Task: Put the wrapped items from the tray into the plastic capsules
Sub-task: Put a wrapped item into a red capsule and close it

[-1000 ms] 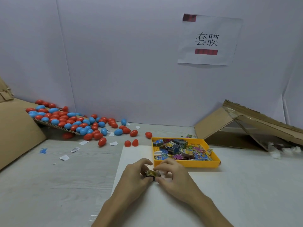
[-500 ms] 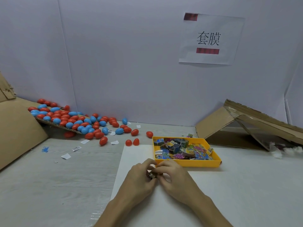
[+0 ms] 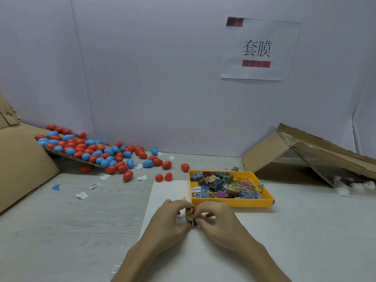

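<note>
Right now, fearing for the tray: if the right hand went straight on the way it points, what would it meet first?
The right hand points up-left, so first the wrapped item it pinches, then the left hand just behind. The yellow tray seems to lie right of that line; depth is unclear.

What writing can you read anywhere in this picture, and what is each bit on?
"套膜": on the white paper sheet on the back wall.
Blurred out: red bars on that sheet.
Too small to read: print on wrapped items in the yellow tray.
Too small to read: barcode slip on the table.
</note>
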`<action>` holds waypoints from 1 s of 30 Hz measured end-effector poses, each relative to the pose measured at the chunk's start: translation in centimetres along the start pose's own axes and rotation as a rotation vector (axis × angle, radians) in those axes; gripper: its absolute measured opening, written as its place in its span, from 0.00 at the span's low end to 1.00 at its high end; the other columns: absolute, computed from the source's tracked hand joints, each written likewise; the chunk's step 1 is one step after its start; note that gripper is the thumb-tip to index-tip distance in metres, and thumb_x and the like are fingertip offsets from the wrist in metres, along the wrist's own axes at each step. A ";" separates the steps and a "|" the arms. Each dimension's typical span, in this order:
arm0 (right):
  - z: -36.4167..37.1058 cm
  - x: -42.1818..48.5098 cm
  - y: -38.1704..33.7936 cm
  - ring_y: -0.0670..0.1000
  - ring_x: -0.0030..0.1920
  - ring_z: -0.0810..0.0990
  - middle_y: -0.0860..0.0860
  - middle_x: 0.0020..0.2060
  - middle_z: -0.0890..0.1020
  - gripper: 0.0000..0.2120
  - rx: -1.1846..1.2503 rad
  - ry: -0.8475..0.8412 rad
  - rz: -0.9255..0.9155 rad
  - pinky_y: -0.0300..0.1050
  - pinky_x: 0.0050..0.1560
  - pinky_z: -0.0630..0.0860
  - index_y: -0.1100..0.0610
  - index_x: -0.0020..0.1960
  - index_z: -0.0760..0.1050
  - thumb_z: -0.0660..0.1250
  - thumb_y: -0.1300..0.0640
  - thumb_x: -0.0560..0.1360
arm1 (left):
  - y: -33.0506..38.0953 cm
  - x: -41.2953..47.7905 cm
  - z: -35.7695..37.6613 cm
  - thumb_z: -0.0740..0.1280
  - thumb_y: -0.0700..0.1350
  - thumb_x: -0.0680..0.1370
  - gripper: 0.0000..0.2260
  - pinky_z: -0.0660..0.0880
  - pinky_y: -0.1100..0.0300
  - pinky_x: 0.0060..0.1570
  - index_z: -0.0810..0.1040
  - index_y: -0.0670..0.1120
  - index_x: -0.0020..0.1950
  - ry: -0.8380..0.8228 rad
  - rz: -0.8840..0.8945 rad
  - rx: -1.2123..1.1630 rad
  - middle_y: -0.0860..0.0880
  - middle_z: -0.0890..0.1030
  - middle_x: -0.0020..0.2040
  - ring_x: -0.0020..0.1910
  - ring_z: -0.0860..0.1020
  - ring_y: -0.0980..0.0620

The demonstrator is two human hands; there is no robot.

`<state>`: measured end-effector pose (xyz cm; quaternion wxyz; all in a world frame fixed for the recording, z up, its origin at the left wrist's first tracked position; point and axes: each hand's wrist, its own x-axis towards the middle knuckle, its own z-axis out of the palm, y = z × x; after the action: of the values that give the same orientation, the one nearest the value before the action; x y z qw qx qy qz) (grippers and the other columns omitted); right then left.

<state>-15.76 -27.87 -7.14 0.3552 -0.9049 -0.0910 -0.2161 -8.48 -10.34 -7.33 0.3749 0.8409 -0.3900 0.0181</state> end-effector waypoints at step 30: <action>0.0 0.3 0.4 0.44 0.47 0.80 0.40 0.42 0.81 0.09 0.006 -0.016 0.021 0.32 0.37 0.72 0.48 0.44 0.84 0.67 0.48 0.70 | -0.1 0.1 -0.5 0.71 0.59 0.74 0.11 0.68 0.65 0.42 0.82 0.63 0.56 0.020 -0.103 0.130 0.59 0.76 0.45 0.48 0.73 0.58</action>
<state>-15.41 -28.18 -7.22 0.3594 -0.9065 -0.0848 -0.2049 -8.17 -10.07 -6.99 0.3240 0.8821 -0.3403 0.0324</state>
